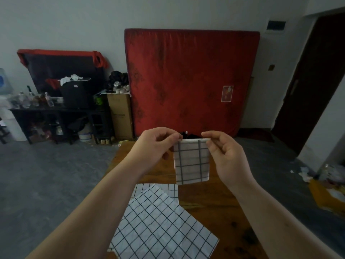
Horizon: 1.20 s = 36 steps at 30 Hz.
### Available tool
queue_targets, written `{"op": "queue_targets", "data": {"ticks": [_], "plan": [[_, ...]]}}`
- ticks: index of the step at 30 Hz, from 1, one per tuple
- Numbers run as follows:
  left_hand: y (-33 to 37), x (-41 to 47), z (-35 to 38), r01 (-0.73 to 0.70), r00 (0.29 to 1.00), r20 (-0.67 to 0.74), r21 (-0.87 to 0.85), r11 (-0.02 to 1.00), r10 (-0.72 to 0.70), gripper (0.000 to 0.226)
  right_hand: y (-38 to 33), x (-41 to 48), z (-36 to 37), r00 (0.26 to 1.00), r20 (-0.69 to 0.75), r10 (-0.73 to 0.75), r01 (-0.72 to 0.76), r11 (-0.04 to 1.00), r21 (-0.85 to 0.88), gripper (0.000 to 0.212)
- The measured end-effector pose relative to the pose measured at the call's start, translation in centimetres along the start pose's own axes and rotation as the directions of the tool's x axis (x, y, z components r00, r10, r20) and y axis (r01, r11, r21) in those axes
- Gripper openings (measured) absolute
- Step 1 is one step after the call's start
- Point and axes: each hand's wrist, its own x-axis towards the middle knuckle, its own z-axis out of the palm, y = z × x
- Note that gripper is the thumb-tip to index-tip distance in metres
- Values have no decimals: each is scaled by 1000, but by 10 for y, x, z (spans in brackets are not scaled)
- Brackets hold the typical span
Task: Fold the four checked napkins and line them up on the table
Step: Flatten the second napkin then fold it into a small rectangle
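Above the wooden table [207, 195], left hand [155, 144] and right hand [226, 156] each pinch a top corner of the folded napkin [191, 161], which hangs clear of the tabletop, fold edge level on top, long axis running downward. Nearer the camera, unfolded checked napkins [158, 221] lie flat and overlapping, the top one turned corner-first like a diamond.

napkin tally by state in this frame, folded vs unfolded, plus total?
Folded napkin, pinched by left hand and right hand: 1
Unfolded, on the table: 2, top napkin over lower napkin
Total visible: 3
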Motion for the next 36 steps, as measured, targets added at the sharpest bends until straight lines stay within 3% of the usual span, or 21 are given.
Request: {"op": "queue_targets", "data": {"ticks": [7, 9, 15, 20, 29, 36], "plan": [[2, 9, -10, 189, 953, 226, 74, 979, -201, 11, -1, -2, -6, 997, 82, -12, 17, 999, -51, 35], [3, 10, -12, 185, 944, 257, 99, 978, -205, 10, -2, -3, -8, 994, 104, -17, 24, 998, -62, 36], [11, 3, -7, -85, 984, 176, 338, 937, 26, 10, -4, -3, -13, 996, 77, -54, 58, 997, -51, 26], [8, -3, -2, -181, 981, 127, 332, 926, 146, 13, -4, -2, -10, 998, -7, -58, 57, 997, -48, 18], [11, -11, 6, -103, 991, 95, 127, 987, 91, 25, 0, -4, -10, 983, -123, -134, 109, 975, -191, 16], [12, -10, 17, -110, 993, -9, 199, 974, 114, 9, -6, -8, -14, 991, -111, -68, 58, 994, -93, 16]]}}
